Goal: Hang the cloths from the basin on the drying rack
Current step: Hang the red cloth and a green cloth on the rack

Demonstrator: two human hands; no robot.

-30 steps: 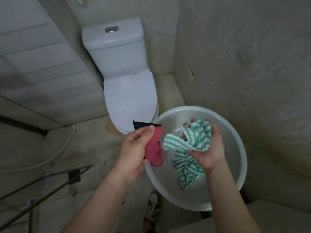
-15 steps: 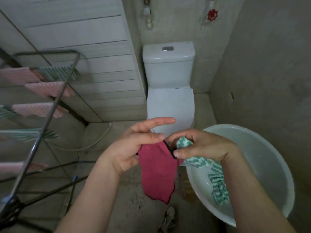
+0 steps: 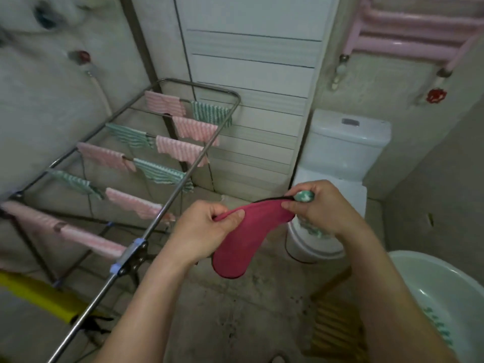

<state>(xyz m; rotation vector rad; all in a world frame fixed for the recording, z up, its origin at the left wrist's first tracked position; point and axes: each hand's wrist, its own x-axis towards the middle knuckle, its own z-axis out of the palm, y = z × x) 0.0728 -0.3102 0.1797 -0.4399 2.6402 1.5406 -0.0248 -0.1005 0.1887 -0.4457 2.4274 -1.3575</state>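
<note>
Now | left hand (image 3: pixel 207 231) pinches red cloth (image 3: pixel 246 237) | right hand (image 3: pixel 322 208) pinches its other end, green cloth (image 3: pixel 303 196) | sagging between

Drying rack (image 3: pixel 158 218) left, hung cloths (image 3: pixel 183 150) across rails. Toilet (image 3: pixel 345 137) behind, right. Basin (image 3: pixel 432 263) nearest, right. Held cloth (image 3: pixel 246 237) between left hand (image 3: pixel 207 229), right hand (image 3: pixel 322 205).

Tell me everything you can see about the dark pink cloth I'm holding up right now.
The dark pink cloth looks like soft, thin fabric with a narrow dark trim along its edge. Its top edge is pulled out between both hands. The left hand pinches one end, and the right hand pinches the other while also holding a bunched green-and-white cloth. The rest hangs down in a rounded lobe, in the air above the floor, right of the drying rack.
</note>
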